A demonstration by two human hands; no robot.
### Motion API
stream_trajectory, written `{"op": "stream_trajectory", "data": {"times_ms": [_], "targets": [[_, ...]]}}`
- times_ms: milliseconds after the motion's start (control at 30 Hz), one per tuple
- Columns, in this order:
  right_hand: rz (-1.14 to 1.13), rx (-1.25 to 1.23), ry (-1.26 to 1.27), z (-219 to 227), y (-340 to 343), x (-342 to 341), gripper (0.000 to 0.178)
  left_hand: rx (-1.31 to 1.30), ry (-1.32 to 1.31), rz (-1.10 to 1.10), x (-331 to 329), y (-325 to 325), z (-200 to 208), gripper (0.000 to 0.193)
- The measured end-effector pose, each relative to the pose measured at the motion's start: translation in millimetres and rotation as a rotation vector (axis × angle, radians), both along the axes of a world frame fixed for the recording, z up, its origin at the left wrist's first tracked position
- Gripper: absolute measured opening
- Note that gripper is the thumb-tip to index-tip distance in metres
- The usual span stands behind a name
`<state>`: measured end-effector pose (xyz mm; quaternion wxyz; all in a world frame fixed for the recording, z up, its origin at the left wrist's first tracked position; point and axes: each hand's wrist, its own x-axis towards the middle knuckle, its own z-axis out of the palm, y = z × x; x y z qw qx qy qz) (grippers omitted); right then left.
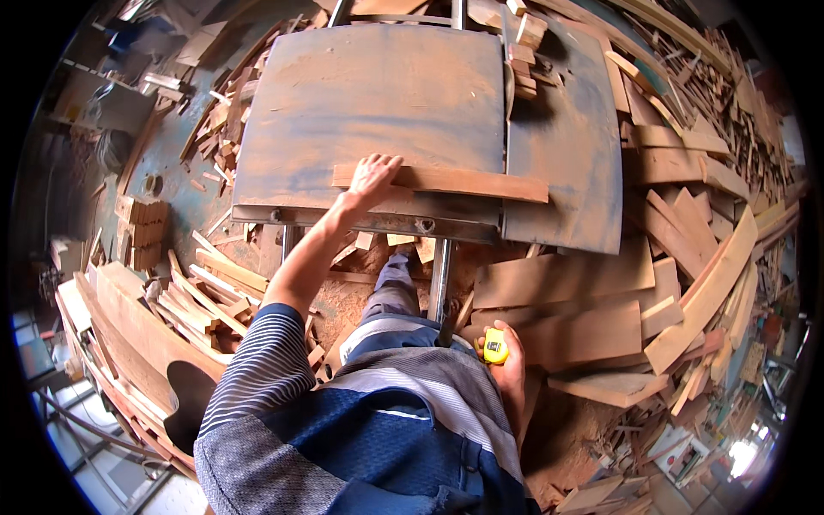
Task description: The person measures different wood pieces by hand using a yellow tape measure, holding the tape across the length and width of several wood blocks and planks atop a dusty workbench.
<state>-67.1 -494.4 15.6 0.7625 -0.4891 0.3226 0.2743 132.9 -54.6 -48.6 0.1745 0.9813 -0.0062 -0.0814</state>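
A long, narrow reddish wooden board point(468, 182) lies crosswise near the front edge of a dusty metal machine table point(369, 94). Its right end reaches over the gap onto the table's right section point(562, 172). With my left arm stretched forward, my left hand point(374, 178) grips the board near its left end, the fingers over its far edge. Down by my right hip, my right hand point(512, 360) is closed around a yellow tape measure point(495, 346). No drawn-out blade of the tape shows.
Small wood blocks point(521, 69) sit along the gap at the table's far side. Wide planks point(566, 279) lean at the right, beside a large heap of offcuts. More boards point(129, 318) are piled at the left, near a stack of short pieces point(142, 232). Metal rails point(441, 279) run beneath the table.
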Motion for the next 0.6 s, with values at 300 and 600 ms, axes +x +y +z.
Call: {"op": "stream_trajectory", "data": {"times_ms": [300, 600], "targets": [[-0.156, 0.026, 0.013, -6, -5, -7, 0.039, -0.624, 0.741, 0.157, 24, 16, 36, 0.076], [-0.143, 0.089, -0.005, -15, -11, -13, 0.042, -1.065, 1.094, 0.452, 22, 22, 35, 0.066]]}}
